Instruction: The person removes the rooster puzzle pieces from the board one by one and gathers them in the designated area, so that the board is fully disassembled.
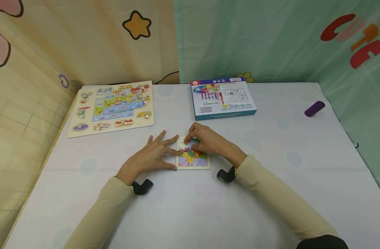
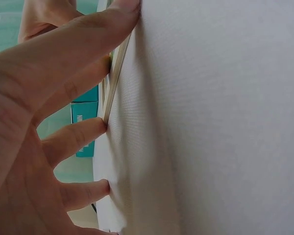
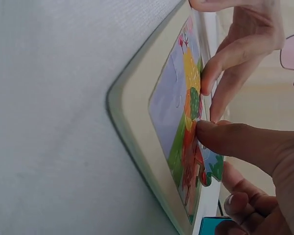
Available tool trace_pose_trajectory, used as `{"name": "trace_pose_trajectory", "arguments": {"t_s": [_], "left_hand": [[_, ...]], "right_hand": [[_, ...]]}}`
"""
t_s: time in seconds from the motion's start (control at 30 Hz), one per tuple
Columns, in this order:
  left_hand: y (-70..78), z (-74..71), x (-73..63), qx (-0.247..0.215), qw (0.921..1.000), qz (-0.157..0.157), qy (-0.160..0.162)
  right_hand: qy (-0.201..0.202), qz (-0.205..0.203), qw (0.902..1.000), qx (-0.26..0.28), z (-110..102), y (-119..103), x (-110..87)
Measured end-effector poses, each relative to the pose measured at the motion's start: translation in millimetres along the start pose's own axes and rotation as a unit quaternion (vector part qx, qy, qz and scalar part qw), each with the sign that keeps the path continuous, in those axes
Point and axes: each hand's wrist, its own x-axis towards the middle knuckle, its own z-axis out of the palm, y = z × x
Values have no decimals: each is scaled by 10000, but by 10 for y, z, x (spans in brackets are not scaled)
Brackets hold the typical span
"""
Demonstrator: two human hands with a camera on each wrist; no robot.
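A small square jigsaw board (image 1: 193, 167) with a cream frame lies flat on the white table, its colourful picture mostly filled with pieces. My right hand (image 1: 210, 139) pinches a jigsaw piece (image 3: 215, 165) between thumb and fingers over the board's upper part. That piece is tilted up from the picture, as the right wrist view shows. Left of the board, my left hand (image 1: 154, 152) spreads its fingers. Its index fingertip rests on the picture's left side, while the thumb tip is at the frame's lower left corner. The right fingers hide part of the picture in the head view.
A larger wooden board (image 1: 150, 122) with vehicle pieces and a sea picture lies at the back left. Behind my hands sits a flat boxed toy set (image 1: 224, 98). A purple cylinder (image 1: 314, 109) lies at the far right. Curtains (image 1: 255, 45) hang along the table's back edge.
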Motion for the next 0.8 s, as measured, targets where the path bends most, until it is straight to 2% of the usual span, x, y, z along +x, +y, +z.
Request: {"name": "trace_pose_trajectory", "arguments": {"t_s": [0.17,0.37,0.6,0.8], "left_hand": [[12,10,-3,-103,9999,8,-37],[19,10,-6,-56,9999,-32,-86],[10,1,-5,17,10000,-31,-69],[-3,9,-4,4,10000,-37,-62]], "right_hand": [[85,240,9995,-205,8,-12,-62],[135,202,9993,-279,-9,-33,-110],[342,542,9979,88,-22,-17,-123],[625,507,9958,440,-19,22,-137]]}}
